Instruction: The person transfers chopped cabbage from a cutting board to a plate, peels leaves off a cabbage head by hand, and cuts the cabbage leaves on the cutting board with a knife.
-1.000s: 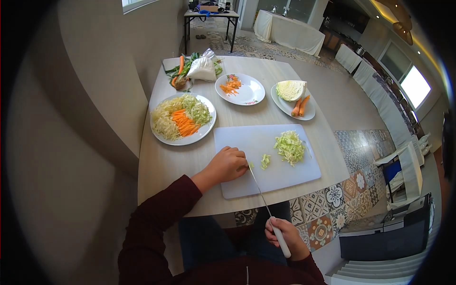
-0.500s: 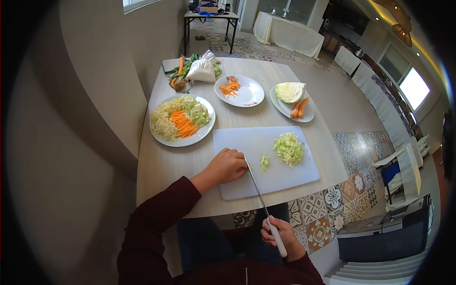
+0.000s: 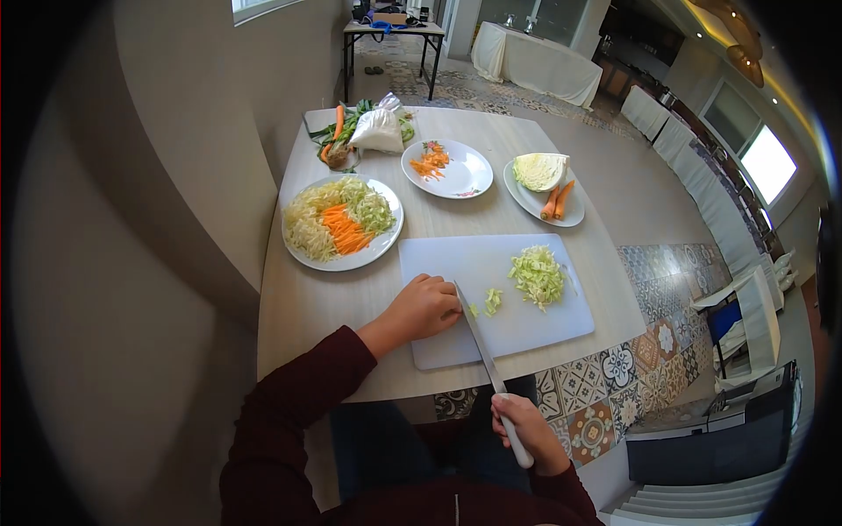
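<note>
My right hand (image 3: 524,428) is closed around the pale handle of a kitchen knife (image 3: 481,342). The blade slants up across the near edge of a white cutting board (image 3: 438,254), its tip beside the fingers of my left hand (image 3: 425,307). That hand rests curled on the board, and whatever is under its fingers is hidden. A few shreds of green cabbage (image 3: 493,302) lie just right of the blade. Farther right on the board sits a larger heap of shredded cabbage (image 3: 538,275).
Left of the board, a plate (image 3: 303,254) holds shredded cabbage and carrot strips. Behind are a plate (image 3: 469,173) with carrot bits and another (image 3: 572,219) with a cabbage wedge (image 3: 540,171) and carrots (image 3: 556,202). A white-filled plastic bag (image 3: 379,131) lies by some vegetables (image 3: 337,153).
The knife blade has tilted, so more of its flat side shows. My left hand stays curled in nearly the same place. The whole view has shifted slightly.
</note>
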Demonstrator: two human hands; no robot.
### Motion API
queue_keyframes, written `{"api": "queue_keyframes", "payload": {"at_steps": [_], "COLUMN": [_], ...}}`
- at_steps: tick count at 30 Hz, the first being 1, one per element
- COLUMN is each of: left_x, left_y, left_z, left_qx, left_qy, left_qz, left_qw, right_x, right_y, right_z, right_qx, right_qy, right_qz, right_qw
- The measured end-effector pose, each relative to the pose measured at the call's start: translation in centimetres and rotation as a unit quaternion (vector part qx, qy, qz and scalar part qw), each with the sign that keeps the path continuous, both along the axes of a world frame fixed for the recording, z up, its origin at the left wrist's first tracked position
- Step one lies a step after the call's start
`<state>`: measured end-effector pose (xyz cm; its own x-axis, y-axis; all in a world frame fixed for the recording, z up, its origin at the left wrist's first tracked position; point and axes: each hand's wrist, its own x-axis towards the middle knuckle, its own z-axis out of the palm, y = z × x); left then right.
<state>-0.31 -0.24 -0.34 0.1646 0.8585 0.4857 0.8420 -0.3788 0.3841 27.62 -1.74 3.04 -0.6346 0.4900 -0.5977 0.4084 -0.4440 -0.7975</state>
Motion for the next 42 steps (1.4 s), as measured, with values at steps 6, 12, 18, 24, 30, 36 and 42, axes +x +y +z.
{"api": "queue_keyframes", "payload": {"at_steps": [6, 12, 18, 24, 30, 36, 42], "left_x": [0.1, 0.1, 0.1, 0.2, 0.3, 0.2, 0.3], "left_y": [-0.1, -0.1, 0.0, 0.1, 0.0, 0.0, -0.1], "left_z": [0.1, 0.3, 0.0, -0.2, 0.2, 0.2, 0.6], "left_qx": [0.001, -0.001, 0.001, 0.009, 0.000, 0.003, 0.001], "left_qy": [-0.004, -0.003, 0.005, 0.008, 0.002, -0.002, -0.008], "left_qz": [-0.001, -0.003, -0.004, 0.000, 0.001, 0.003, 0.021], "left_qw": [1.000, 1.000, 1.000, 1.000, 1.000, 1.000, 1.000], "right_x": [1.2, 2.7, 3.8, 5.6, 4.9, 4.4, 4.8], "right_y": [1.0, 2.7, 4.7, 6.8, 5.4, 5.1, 6.0], "right_z": [0.0, -1.0, -0.9, -0.9, 0.4, 0.5, 0.1], "right_qx": [0.022, 0.038, 0.066, 0.000, 0.050, 0.058, 0.062], "right_qy": [-0.022, -0.020, -0.017, 0.099, 0.009, -0.055, -0.029], "right_qz": [-0.019, -0.020, -0.068, -0.111, -0.038, -0.016, -0.049], "right_qw": [0.999, 0.999, 0.995, 0.989, 0.998, 0.997, 0.996]}}
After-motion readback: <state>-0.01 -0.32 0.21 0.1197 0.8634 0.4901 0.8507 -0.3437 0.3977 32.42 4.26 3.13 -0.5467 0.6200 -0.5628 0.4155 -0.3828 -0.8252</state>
